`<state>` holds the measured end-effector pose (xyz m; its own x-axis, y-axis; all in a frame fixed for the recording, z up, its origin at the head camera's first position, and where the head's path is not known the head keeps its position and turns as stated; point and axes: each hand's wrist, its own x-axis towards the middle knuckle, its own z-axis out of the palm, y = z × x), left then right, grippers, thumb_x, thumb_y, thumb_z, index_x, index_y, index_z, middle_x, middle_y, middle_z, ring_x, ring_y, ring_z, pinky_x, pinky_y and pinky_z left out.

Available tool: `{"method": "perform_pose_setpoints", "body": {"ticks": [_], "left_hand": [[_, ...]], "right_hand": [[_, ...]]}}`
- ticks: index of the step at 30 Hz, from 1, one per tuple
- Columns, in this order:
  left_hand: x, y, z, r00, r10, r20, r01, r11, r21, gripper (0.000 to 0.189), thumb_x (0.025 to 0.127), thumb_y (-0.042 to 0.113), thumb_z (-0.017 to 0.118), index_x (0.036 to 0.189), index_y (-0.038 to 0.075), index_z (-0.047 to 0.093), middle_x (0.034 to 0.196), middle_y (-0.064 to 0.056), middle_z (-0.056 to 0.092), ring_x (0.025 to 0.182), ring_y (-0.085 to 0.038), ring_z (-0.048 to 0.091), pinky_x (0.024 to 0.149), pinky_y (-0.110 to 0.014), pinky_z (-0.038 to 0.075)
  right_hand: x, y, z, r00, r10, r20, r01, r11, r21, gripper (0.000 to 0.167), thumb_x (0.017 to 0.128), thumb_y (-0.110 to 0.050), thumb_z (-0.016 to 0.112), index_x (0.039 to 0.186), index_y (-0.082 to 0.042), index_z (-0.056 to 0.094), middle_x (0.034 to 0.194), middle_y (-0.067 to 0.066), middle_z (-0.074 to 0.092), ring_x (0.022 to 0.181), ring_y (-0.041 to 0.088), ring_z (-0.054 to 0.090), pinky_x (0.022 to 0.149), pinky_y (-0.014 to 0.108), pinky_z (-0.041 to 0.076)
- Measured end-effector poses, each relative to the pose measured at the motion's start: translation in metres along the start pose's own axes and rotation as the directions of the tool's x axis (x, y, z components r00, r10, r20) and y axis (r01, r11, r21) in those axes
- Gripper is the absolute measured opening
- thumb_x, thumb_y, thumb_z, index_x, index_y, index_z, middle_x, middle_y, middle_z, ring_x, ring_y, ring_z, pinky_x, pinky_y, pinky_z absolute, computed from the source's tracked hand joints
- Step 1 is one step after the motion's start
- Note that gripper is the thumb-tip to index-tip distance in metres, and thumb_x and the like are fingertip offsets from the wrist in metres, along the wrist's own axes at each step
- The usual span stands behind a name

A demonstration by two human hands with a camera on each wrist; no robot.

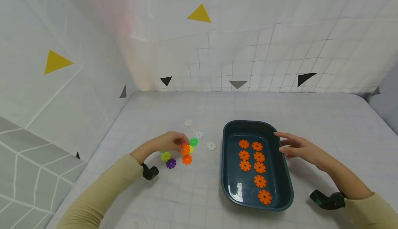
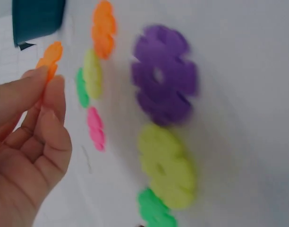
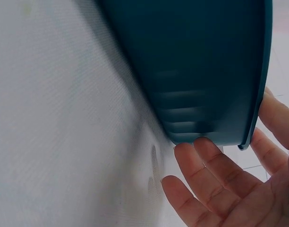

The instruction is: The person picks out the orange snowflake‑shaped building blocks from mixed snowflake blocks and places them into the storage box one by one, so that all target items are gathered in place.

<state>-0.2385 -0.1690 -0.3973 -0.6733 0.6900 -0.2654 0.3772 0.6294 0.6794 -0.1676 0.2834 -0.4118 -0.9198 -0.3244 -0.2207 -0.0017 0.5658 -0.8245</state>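
My left hand [image 1: 171,141] pinches an orange notched disc [image 1: 185,149] between thumb and fingertips, above a loose group of similar flower-shaped discs. In that group lie another orange disc [image 1: 187,159], a purple disc [image 1: 171,163], a yellow disc [image 1: 166,156] and a green disc [image 1: 193,142]. A pink disc [image 2: 96,127] shows in the left wrist view. My right hand [image 1: 298,148] is at the right side of a dark teal bin [image 1: 237,180], its fingers loosely extended and fingertips right at the rim and outer wall. Several orange discs [image 1: 259,167] lie flat inside the bin.
Three white discs, one of them a white disc [image 1: 211,146] between the left hand and the bin, lie on the pale cloth-covered table [image 1: 186,198]. White sheeting [image 1: 174,49] with yellow, black and grey triangles closes off the back and left.
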Motion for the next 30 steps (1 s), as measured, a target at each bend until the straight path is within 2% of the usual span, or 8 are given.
{"method": "perform_pose_setpoints", "body": {"ticks": [12,18,23,30], "left_hand": [[0.002,0.034,-0.005,1.0,0.013,-0.015,-0.014,0.996,-0.082,0.021,0.085,0.002,0.059,0.106,0.004,0.06,0.094,-0.003,0.061,0.082,-0.015,0.052,0.075,-0.023,0.048],[0.005,0.052,-0.006,0.999,0.004,-0.042,-0.008,0.995,-0.104,0.022,0.085,0.001,0.061,0.106,0.005,0.061,0.094,-0.004,0.062,0.081,-0.015,0.053,0.072,-0.023,0.049],[0.008,0.067,-0.002,0.998,0.003,-0.055,-0.01,0.992,-0.123,0.023,0.084,0.001,0.061,0.107,0.004,0.062,0.096,-0.005,0.063,0.081,-0.015,0.055,0.073,-0.023,0.049],[0.013,0.088,0.005,0.998,0.04,-0.053,-0.047,0.989,-0.142,0.024,0.085,0.001,0.06,0.108,0.003,0.062,0.095,-0.006,0.063,0.08,-0.014,0.055,0.073,-0.021,0.049]], "right_hand": [[0.0,0.001,0.0,1.0,-0.011,0.005,0.011,1.0,0.002,0.063,0.092,-0.027,0.053,0.144,-0.005,0.023,0.135,0.034,0.034,0.112,0.042,0.048,0.078,0.042,0.052],[0.0,0.001,0.0,1.0,-0.019,-0.002,0.019,1.0,-0.012,0.063,0.092,-0.028,0.053,0.144,-0.005,0.024,0.135,0.034,0.034,0.113,0.044,0.046,0.077,0.043,0.052],[0.0,0.0,0.0,1.0,-0.017,-0.004,0.017,1.0,-0.015,0.063,0.092,-0.028,0.053,0.143,-0.005,0.024,0.134,0.035,0.035,0.111,0.042,0.049,0.077,0.042,0.052],[0.0,0.0,0.0,1.0,-0.01,-0.003,0.01,1.0,-0.006,0.064,0.092,-0.027,0.054,0.143,-0.003,0.024,0.134,0.036,0.034,0.111,0.043,0.049,0.077,0.042,0.052]]}}
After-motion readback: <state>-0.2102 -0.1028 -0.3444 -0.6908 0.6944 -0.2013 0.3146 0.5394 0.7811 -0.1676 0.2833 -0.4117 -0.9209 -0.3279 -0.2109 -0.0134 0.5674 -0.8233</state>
